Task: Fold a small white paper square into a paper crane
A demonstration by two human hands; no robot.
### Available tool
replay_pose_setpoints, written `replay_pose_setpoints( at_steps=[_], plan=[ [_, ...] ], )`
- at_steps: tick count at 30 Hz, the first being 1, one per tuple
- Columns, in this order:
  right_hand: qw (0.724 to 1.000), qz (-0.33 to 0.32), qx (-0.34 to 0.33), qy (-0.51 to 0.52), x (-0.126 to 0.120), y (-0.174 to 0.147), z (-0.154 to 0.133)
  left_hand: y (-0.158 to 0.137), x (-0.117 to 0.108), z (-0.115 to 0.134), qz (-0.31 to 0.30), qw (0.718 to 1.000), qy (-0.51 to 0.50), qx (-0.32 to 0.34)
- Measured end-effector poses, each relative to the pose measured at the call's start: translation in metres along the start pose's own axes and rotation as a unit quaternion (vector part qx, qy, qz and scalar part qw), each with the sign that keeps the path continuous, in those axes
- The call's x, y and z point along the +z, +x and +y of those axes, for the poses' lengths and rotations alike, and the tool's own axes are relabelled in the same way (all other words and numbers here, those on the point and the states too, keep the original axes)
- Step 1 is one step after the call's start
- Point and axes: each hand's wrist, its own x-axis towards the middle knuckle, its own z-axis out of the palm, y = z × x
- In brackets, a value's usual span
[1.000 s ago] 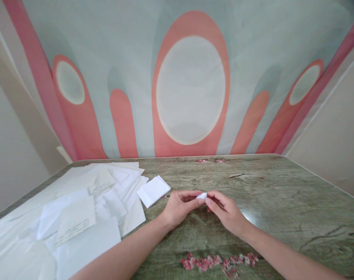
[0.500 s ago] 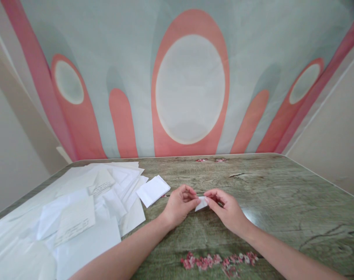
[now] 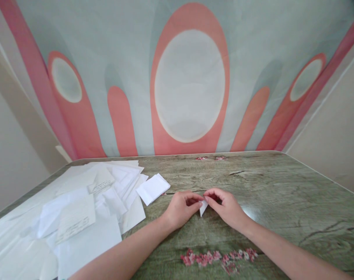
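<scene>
A small folded piece of white paper point(image 3: 203, 208) is pinched between my two hands, just over the wood-patterned table point(image 3: 282, 202). My left hand point(image 3: 181, 208) grips its left side between thumb and fingers. On the upper right side, the thumb and fingertips of my right hand point(image 3: 223, 204) close on the same piece. It looks triangular, with a point hanging down toward me; the fingertips cover its upper part. Left of my hands lies a small stack of white paper point(image 3: 153, 189), apart from them.
Many loose white sheets point(image 3: 89, 252) overlap across the table's left side, and some bear printed lines. Pink flower prints point(image 3: 206, 258) mark the tabletop near me. Behind the far edge hangs a grey-green and coral patterned backdrop point(image 3: 191, 89).
The folded paper has turned so its point hangs lower. My left hand has shifted slightly right and down, nearer my right hand. The stack and sheets stay put.
</scene>
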Motion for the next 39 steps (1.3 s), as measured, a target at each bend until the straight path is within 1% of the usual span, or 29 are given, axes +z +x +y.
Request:
replay_pose_setpoints(
  at_steps=[2, 4, 7, 11, 20, 25, 28, 33, 39],
  plan=[
    [1.000, -0.014, -0.018, -0.020, -0.001, 0.000, -0.002, 0.000, -0.003, 0.003, 0.003, 0.998, 0.051, 0.023],
    [0.998, -0.021, -0.040, -0.033, -0.002, 0.000, -0.003, 0.000, -0.006, 0.005, 0.003, 0.996, 0.081, 0.038],
    [0.996, -0.033, -0.068, -0.051, -0.003, 0.000, -0.004, 0.001, -0.008, 0.004, 0.006, 0.993, 0.112, 0.048],
    [0.993, -0.038, -0.081, -0.074, -0.002, 0.000, -0.003, 0.002, -0.008, 0.001, 0.004, 0.990, 0.130, 0.058],
    [0.995, -0.040, -0.072, -0.060, -0.002, 0.002, 0.001, 0.003, -0.011, 0.000, -0.019, 0.989, 0.127, 0.072],
    [0.997, -0.039, -0.051, -0.044, -0.003, 0.003, 0.000, 0.002, -0.011, 0.002, -0.026, 0.989, 0.122, 0.076],
    [0.998, -0.039, -0.043, -0.035, -0.004, 0.004, 0.002, 0.002, -0.010, 0.002, -0.017, 0.990, 0.120, 0.066],
    [0.998, -0.036, -0.038, -0.021, -0.004, 0.004, 0.006, 0.001, -0.008, 0.000, 0.004, 0.994, 0.104, 0.029],
    [0.999, -0.036, -0.020, -0.001, -0.005, 0.002, 0.004, 0.002, -0.007, -0.002, 0.000, 0.996, 0.082, 0.021]
  ],
)
